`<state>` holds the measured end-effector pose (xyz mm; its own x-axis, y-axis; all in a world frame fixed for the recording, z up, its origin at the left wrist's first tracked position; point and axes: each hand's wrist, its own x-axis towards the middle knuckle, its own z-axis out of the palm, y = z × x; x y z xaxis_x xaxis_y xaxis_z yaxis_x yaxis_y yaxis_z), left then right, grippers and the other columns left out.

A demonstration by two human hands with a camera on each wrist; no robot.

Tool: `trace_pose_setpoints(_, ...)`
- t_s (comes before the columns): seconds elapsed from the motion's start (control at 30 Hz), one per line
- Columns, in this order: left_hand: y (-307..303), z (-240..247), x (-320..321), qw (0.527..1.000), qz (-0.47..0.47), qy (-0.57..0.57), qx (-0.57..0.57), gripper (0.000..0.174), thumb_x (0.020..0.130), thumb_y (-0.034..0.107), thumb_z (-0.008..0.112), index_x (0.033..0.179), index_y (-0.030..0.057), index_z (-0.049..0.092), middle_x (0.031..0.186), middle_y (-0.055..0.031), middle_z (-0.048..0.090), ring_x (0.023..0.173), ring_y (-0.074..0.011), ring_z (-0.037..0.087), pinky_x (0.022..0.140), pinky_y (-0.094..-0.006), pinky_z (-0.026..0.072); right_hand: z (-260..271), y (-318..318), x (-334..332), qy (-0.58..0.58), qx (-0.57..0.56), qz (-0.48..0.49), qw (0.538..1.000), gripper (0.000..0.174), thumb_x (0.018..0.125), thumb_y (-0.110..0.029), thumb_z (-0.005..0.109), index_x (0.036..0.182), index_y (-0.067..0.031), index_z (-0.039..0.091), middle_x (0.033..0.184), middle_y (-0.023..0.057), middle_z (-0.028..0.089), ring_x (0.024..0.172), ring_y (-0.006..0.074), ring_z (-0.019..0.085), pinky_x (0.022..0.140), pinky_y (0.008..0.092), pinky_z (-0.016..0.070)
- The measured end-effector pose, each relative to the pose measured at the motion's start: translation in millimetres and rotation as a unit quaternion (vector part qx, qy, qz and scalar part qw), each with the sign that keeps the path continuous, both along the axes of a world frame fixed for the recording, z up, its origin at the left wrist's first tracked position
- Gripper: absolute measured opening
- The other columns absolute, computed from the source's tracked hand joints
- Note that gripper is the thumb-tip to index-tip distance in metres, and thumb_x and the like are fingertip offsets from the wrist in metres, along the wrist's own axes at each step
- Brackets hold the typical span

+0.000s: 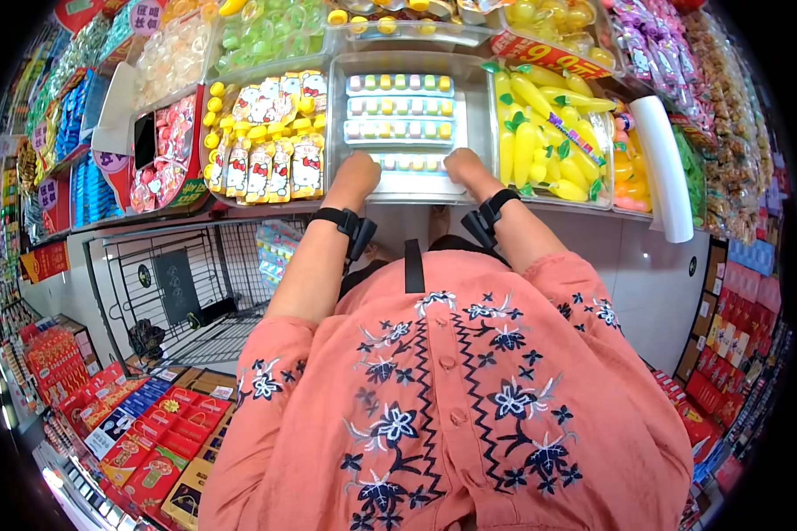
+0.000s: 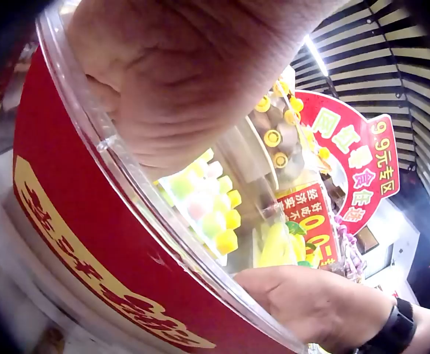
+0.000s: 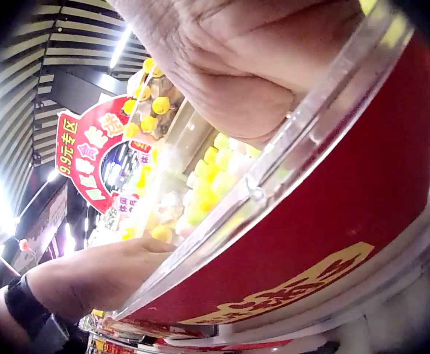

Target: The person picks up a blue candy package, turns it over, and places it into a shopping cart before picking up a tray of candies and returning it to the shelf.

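Observation:
Over the front of a clear plastic bin (image 1: 476,111), my left hand (image 1: 357,175) and right hand (image 1: 471,171) grip opposite ends of a strip pack of pastel sweets (image 1: 412,164). The pack lies level across the bin, just behind its front rim. Three similar strip packs (image 1: 399,107) lie behind it in rows, with pink, yellow, green and blue pieces. Both wrist views show curled hands reaching over the rim above the sweets (image 2: 207,210). Palms and the bin wall hide the fingertips.
Bins of yellow banana-shaped packs (image 1: 540,133) and character-printed packs (image 1: 279,168) flank this bin. A white roll (image 1: 664,168) stands at right. A wire shopping cart (image 1: 181,288) holding a colourful pack (image 1: 276,250) is at lower left. Red gift boxes (image 1: 155,434) sit behind.

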<state>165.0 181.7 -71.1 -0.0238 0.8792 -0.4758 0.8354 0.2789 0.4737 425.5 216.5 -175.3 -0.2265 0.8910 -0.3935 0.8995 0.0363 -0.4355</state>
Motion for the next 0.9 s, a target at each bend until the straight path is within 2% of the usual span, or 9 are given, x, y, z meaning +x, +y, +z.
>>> trace_pose_setpoints(0.1,1.1,2.8,1.2,1.000,0.006,0.004,-0.009,0.032,0.086,0.017,0.052,0.096,-0.0097,0.067,0.104,-0.0342,0.065,0.104,-0.0468,0.062,0.093,-0.0496,0.0490,2.7,-0.6,3.6,0.005,0.035,0.032,0.999,0.022,0.081,-0.011,0.056,0.083,0.0033,0.071,0.092,0.0256,0.068,0.084,0.0407,0.067,0.076,0.0429,0.0542)
trace_pose_setpoints(0.17,0.8,4.3,0.8,1.000,-0.001,0.001,-0.014,0.033,0.086,0.018,0.053,0.096,-0.0093,0.067,0.105,-0.0339,0.065,0.105,-0.0466,0.062,0.094,-0.0492,0.0490,11.0,-4.6,3.0,0.050,0.013,-0.019,0.999,0.025,0.083,-0.015,0.054,0.081,0.0034,0.070,0.086,0.0255,0.068,0.079,0.0389,0.066,0.073,0.0429,0.0529)
trace_pose_setpoints(0.23,1.3,1.4,-0.1,1.000,-0.005,0.001,-0.014,0.033,0.086,0.019,0.053,0.096,-0.0089,0.068,0.105,-0.0336,0.065,0.105,-0.0464,0.062,0.094,-0.0488,0.0490,36.8,-5.5,-2.9,0.128,-0.073,-0.153,0.977,0.027,0.084,-0.018,0.052,0.079,0.0033,0.069,0.080,0.0243,0.067,0.074,0.0364,0.065,0.069,0.0429,0.0509)
trace_pose_setpoints(0.43,0.8,-7.7,-2.0,1.000,0.004,0.003,-0.012,0.034,0.086,0.020,0.053,0.096,-0.0087,0.069,0.106,-0.0332,0.065,0.105,-0.0460,0.062,0.095,-0.0484,0.0489,37.8,-7.9,-5.1,0.145,-0.049,-0.188,0.970,0.026,0.081,-0.017,0.053,0.075,0.0034,0.067,0.073,0.0226,0.066,0.071,0.0353,0.064,0.066,0.0431,0.0487)
trace_pose_setpoints(0.53,0.6,-5.7,-2.3,1.000,-0.012,-0.001,-0.012,0.035,0.086,0.020,0.053,0.097,-0.0091,0.069,0.106,-0.0333,0.065,0.106,-0.0460,0.061,0.095,-0.0481,0.0486,30.9,-5.3,0.9,0.102,-0.035,-0.086,0.990,0.023,0.079,-0.016,0.055,0.074,0.0027,0.068,0.077,0.0247,0.066,0.073,0.0376,0.064,0.067,0.0437,0.0494)
trace_pose_setpoints(0.73,-7.1,-6.8,-5.0,0.999,0.020,-0.032,0.006,0.038,0.088,0.022,0.052,0.102,-0.0111,0.065,0.111,-0.0341,0.063,0.109,-0.0461,0.060,0.097,-0.0478,0.0477,23.3,-1.8,4.7,0.100,-0.079,-0.097,0.987,0.019,0.077,-0.015,0.058,0.072,0.0010,0.068,0.080,0.0257,0.066,0.072,0.0376,0.064,0.066,0.0424,0.0499)
trace_pose_setpoints(0.8,-6.6,-9.8,-7.3,0.999,0.018,-0.039,-0.012,0.039,0.089,0.022,0.052,0.104,-0.0116,0.063,0.113,-0.0344,0.062,0.110,-0.0461,0.059,0.097,-0.0477,0.0474,3.9,1.0,19.1,0.097,-0.012,0.023,0.995,0.019,0.078,-0.016,0.059,0.074,0.0014,0.067,0.077,0.0232,0.064,0.069,0.0343,0.063,0.064,0.0414,0.0495)
trace_pose_setpoints(0.87,-4.1,-27.6,-10.6,0.999,-0.022,-0.034,-0.008,0.039,0.089,0.022,0.052,0.106,-0.0109,0.063,0.113,-0.0344,0.062,0.111,-0.0458,0.059,0.097,-0.0476,0.0475,-4.9,2.0,24.6,0.123,-0.014,0.036,0.992,0.020,0.080,-0.017,0.059,0.077,0.0017,0.066,0.075,0.0199,0.064,0.067,0.0309,0.062,0.063,0.0400,0.0490)
trace_pose_setpoints(0.9,-3.7,-33.3,-12.4,0.999,-0.041,-0.031,-0.006,0.039,0.089,0.022,0.053,0.106,-0.0106,0.063,0.113,-0.0344,0.062,0.111,-0.0457,0.059,0.097,-0.0476,0.0475,-5.9,2.6,24.6,0.152,-0.051,-0.010,0.987,0.021,0.081,-0.017,0.058,0.078,0.0018,0.065,0.074,0.0179,0.063,0.067,0.0291,0.062,0.062,0.0391,0.0488)
